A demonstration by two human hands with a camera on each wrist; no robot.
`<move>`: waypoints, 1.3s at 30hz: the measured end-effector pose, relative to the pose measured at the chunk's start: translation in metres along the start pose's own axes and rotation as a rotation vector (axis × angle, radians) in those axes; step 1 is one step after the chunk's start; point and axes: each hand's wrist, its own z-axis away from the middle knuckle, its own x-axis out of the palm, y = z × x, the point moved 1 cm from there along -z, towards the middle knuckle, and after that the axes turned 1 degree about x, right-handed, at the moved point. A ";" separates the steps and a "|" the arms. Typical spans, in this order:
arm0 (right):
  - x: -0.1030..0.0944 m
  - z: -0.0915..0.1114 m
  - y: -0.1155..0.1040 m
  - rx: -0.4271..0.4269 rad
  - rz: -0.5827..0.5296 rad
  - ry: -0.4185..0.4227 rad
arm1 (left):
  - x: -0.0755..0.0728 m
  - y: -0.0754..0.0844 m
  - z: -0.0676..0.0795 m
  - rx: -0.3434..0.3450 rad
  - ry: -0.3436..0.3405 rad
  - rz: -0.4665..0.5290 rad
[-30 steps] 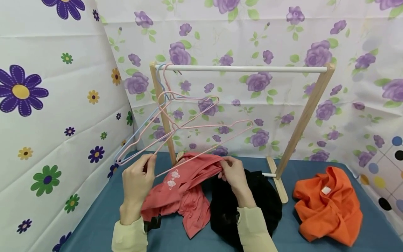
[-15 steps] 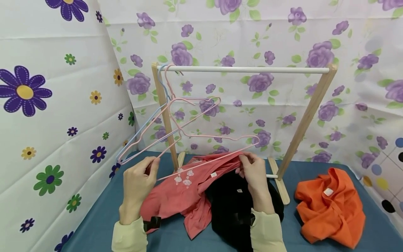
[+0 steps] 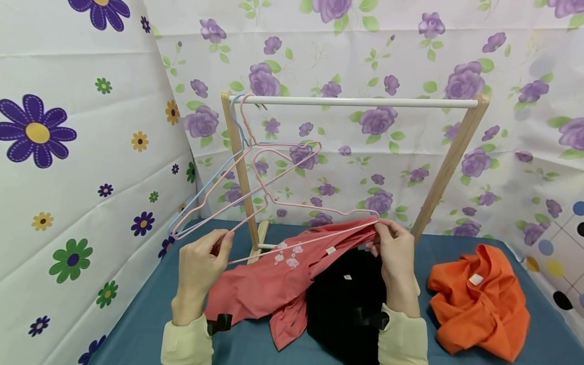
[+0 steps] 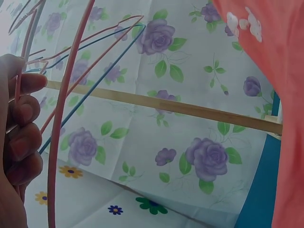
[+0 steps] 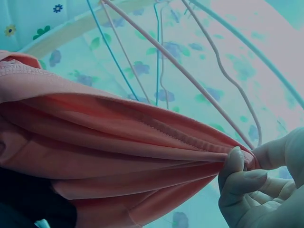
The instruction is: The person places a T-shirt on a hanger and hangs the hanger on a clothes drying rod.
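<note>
In the head view my left hand [image 3: 201, 276] grips one end of a pink wire hanger [image 3: 315, 206], which tilts with its hook pointing up and away. My right hand [image 3: 398, 253] pinches the edge of a coral-red shirt [image 3: 269, 291] with white flower prints, right at the hanger's other end. Stretched between, the hanger's bottom bar crosses in front of the shirt. The right wrist view shows thumb and fingers bunching the shirt's hem [image 5: 237, 152], its opening spread beside the hanger tip. Curled fingers [image 4: 23, 142] hold the hanger wire in the left wrist view.
A rack with a white rail [image 3: 356, 102] and wooden posts stands behind. A blue hanger [image 3: 205, 185] and another pink hanger [image 3: 244, 119] hang at its left end. Black clothing [image 3: 344, 314] lies under the shirt; an orange garment [image 3: 479, 304] lies at right on the blue tabletop [image 3: 141, 324].
My right hand has moved right, drawing the shirt's edge out to the hanger's far end. The hanger has tipped lower at its right end, while my left hand has stayed nearly still.
</note>
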 end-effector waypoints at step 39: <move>-0.034 -0.010 0.003 -0.603 0.559 -0.172 | 0.018 0.000 0.003 0.110 0.095 0.068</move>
